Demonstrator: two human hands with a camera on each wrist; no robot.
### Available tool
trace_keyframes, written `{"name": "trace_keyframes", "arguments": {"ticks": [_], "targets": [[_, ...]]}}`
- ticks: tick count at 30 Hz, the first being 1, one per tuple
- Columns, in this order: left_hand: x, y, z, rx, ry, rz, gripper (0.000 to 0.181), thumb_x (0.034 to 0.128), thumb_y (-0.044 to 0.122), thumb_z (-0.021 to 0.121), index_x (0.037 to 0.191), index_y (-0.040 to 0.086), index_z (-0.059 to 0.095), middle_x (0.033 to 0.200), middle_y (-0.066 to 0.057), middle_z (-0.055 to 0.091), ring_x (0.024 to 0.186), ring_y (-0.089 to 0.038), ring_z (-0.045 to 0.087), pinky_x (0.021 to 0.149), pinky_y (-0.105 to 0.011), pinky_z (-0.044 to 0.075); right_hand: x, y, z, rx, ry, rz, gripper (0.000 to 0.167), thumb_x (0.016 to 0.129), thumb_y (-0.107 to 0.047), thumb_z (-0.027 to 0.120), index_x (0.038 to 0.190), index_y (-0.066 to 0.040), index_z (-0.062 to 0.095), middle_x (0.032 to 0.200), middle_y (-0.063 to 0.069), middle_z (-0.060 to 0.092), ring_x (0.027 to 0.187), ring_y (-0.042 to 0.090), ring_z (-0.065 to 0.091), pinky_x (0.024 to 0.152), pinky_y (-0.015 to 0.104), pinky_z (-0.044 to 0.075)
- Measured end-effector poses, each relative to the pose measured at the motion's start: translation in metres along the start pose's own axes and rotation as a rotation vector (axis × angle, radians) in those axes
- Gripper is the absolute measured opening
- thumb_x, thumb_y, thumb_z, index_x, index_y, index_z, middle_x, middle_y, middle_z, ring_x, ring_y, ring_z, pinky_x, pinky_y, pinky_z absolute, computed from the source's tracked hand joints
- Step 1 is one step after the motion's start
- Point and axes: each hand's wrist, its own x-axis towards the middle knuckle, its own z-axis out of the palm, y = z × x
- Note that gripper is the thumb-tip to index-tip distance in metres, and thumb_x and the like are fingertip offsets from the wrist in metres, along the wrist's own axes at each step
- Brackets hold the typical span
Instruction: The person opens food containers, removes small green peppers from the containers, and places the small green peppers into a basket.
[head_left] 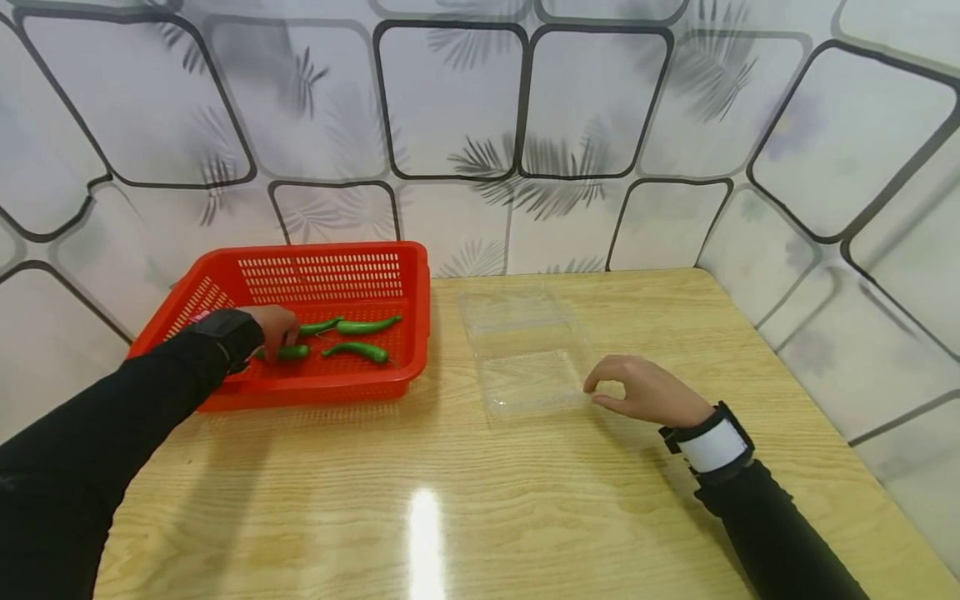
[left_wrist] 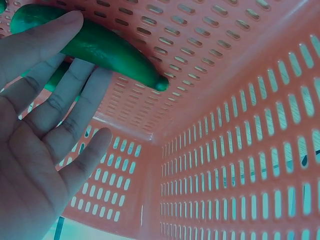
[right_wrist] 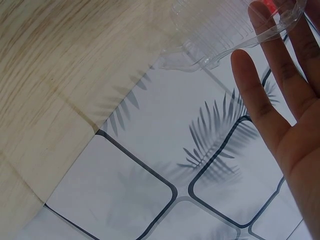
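Observation:
In the head view my left hand reaches into a red plastic basket. It pinches a green chili pepper between thumb and fingers, as the left wrist view shows. Several more peppers, such as this curved chili, lie on the basket floor to the right of that hand. A clear plastic box with its lid folded back lies on the table right of the basket. At its right edge, my right hand holds the rim between thumb and fingers; the right wrist view shows fingers against the rim.
The wooden table runs back to a patterned wall, close behind the basket and the box. On the right side another stretch of wall borders the table. The basket's perforated sides rise around the left hand.

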Motion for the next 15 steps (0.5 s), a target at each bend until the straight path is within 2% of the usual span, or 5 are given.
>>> {"name": "trace_keyframes", "arguments": {"ticks": [6,11,13,15], "targets": [[0.001,-0.003,-0.004,-0.004,-0.020,-0.003,0.023,0.0727,-0.004,0.071,0.091,0.003,0.060,0.089,-0.008,0.056,0.073,-0.021,0.044,0.062,-0.032,0.041,0.001,0.002,0.001,-0.003,-0.006,-0.001,0.015,0.080,-0.009,0.072,0.095,-0.010,0.070,0.094,0.001,0.068,0.087,0.019,0.064,0.075,0.034,0.053],[-0.003,-0.003,-0.012,-0.020,-0.037,-0.028,0.023,0.0727,0.001,0.072,0.093,0.003,0.061,0.092,-0.010,0.057,0.078,-0.023,0.047,0.066,-0.034,0.042,0.001,0.002,0.002,-0.005,-0.009,0.004,0.015,0.080,-0.009,0.072,0.095,-0.010,0.070,0.094,0.001,0.069,0.088,0.019,0.064,0.075,0.034,0.053],[-0.007,-0.002,-0.017,-0.030,-0.025,-0.045,0.025,0.0747,0.007,0.073,0.096,0.001,0.062,0.096,-0.013,0.060,0.082,-0.024,0.051,0.070,-0.037,0.046,0.000,0.002,0.003,-0.004,-0.008,0.001,0.015,0.080,-0.009,0.072,0.095,-0.009,0.070,0.094,0.002,0.068,0.088,0.019,0.064,0.075,0.035,0.053],[-0.012,-0.001,-0.023,-0.040,0.013,-0.050,0.027,0.0778,0.013,0.072,0.099,0.000,0.063,0.099,-0.014,0.062,0.084,-0.025,0.054,0.074,-0.041,0.049,0.000,0.002,0.004,-0.002,-0.010,-0.001,0.015,0.080,-0.009,0.072,0.096,-0.009,0.070,0.094,0.002,0.068,0.088,0.019,0.064,0.075,0.034,0.053]]}}
